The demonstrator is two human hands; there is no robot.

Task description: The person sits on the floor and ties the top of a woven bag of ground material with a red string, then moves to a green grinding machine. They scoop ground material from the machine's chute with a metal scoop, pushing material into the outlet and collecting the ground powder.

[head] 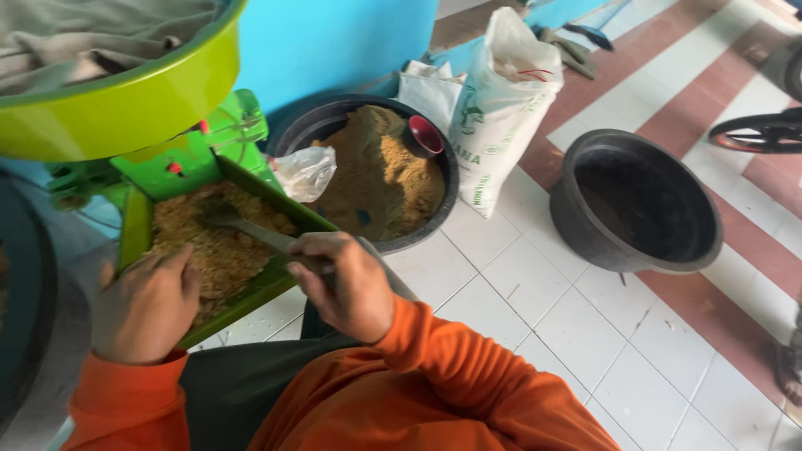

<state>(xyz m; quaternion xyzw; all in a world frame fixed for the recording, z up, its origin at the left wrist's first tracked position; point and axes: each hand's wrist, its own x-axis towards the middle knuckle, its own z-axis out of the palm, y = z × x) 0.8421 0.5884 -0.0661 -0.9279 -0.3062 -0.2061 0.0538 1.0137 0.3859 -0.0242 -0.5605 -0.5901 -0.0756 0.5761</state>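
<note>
My right hand point(347, 284) is closed around the handle of a metal scoop point(238, 223) whose head lies in the brown crumbly meal on a green machine's outlet tray point(276, 188). On the meal at the tray's near end rests my left hand point(146, 305), fingers together, holding nothing that I can see. Both arms wear orange sleeves. The tray slopes down from a green machine point(188, 154) topped by a lime-green basin point(134, 100).
A black tub point(434, 213) of brown meal with a small red cup point(424, 135) stands beyond the tray, a clear plastic bag point(305, 171) at its rim. A white sack point(501, 108) leans beside it. An empty black basin point(639, 205) sits right on white tiles. A wheel point(760, 132) is far right.
</note>
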